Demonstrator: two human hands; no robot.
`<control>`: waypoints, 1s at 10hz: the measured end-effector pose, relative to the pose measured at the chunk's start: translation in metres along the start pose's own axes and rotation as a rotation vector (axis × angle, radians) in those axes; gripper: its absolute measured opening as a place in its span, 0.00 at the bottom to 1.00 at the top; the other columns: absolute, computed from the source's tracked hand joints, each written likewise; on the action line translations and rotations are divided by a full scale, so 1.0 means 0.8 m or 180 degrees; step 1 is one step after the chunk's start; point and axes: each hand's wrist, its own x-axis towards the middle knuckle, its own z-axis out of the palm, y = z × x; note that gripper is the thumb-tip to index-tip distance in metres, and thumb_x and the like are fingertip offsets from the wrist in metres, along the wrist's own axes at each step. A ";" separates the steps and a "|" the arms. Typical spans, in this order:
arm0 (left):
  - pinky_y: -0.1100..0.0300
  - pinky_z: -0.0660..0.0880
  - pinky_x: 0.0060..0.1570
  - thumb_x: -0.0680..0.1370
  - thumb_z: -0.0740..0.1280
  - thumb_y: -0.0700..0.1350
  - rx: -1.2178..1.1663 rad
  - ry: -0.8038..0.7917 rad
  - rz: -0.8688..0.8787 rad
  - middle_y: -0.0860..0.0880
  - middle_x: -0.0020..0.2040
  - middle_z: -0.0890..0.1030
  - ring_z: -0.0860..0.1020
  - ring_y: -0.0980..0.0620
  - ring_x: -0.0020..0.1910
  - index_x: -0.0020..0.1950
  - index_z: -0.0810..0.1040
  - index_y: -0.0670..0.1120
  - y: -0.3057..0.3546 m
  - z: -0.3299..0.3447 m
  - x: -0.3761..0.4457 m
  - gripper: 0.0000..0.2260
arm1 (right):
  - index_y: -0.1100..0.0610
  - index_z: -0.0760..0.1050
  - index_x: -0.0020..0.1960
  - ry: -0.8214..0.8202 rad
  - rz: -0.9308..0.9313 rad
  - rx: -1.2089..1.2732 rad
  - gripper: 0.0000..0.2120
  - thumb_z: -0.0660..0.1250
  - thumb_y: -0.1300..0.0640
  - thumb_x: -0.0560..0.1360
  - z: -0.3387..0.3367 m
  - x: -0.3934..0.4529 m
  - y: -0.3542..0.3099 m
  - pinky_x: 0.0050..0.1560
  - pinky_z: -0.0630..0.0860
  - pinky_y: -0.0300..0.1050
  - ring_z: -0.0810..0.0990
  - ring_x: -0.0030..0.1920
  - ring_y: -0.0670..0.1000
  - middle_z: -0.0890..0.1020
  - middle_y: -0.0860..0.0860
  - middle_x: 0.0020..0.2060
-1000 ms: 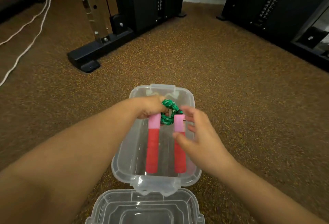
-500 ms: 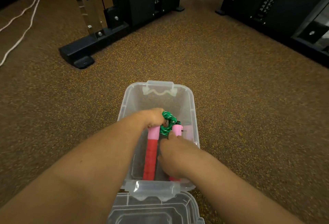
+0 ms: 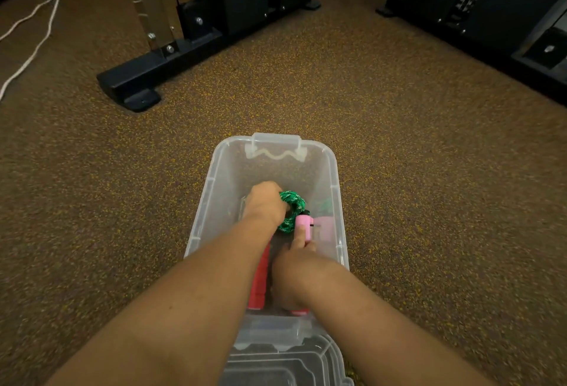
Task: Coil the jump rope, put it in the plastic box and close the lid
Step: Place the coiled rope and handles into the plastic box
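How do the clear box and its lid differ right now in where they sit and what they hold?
The box lies farther from the person, fully in view; the lid lies nearer, cut off by the bottom edge. The box holds the jump rope and both hands, left hand and right hand; nothing shows in the lid, which is off the box. Both are clear plastic on the brown floor.

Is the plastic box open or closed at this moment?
Open. The plastic box has no cover on top; both hands reach inside it with the jump rope, and the lid lies on the floor beside its near end.
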 end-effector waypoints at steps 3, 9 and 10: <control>0.52 0.68 0.60 0.77 0.64 0.52 0.1482 0.0006 0.0313 0.41 0.63 0.73 0.68 0.41 0.64 0.62 0.76 0.41 0.001 -0.005 -0.001 0.19 | 0.58 0.37 0.76 -0.0679 0.0514 -0.0271 0.33 0.55 0.56 0.81 -0.013 0.008 -0.026 0.73 0.50 0.56 0.45 0.76 0.61 0.42 0.60 0.77; 0.57 0.68 0.61 0.77 0.57 0.36 0.0663 0.0365 0.2117 0.46 0.60 0.78 0.74 0.47 0.61 0.63 0.76 0.45 -0.027 -0.160 -0.170 0.17 | 0.53 0.77 0.60 0.2360 -0.1839 0.0459 0.14 0.61 0.59 0.77 -0.067 -0.142 0.047 0.60 0.73 0.47 0.77 0.57 0.52 0.80 0.51 0.55; 0.60 0.67 0.59 0.78 0.56 0.42 0.0905 0.0342 0.2618 0.46 0.55 0.80 0.75 0.48 0.57 0.60 0.78 0.44 -0.040 -0.170 -0.219 0.15 | 0.53 0.78 0.56 0.2465 -0.2253 0.0301 0.11 0.62 0.57 0.76 -0.039 -0.168 0.060 0.58 0.73 0.45 0.78 0.54 0.51 0.81 0.50 0.51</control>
